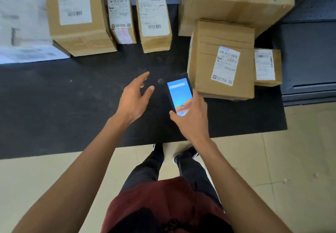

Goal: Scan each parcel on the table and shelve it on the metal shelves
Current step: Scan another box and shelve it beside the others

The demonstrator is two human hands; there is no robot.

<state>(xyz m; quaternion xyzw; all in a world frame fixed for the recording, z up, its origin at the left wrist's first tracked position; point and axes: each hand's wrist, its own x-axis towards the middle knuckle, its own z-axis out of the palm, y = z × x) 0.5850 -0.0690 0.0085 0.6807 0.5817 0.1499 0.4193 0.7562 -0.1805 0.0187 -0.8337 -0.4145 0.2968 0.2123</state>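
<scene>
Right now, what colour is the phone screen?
Mostly blue, orange lower down, on the phone screen; head view.

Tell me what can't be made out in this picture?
- Head view: label text on the parcels is too small and blurred to read.
- Big box at top right is cut off by the frame edge.
- Phone: its lower end is covered by the right hand.
- White parcels at far left are blurred.
</scene>
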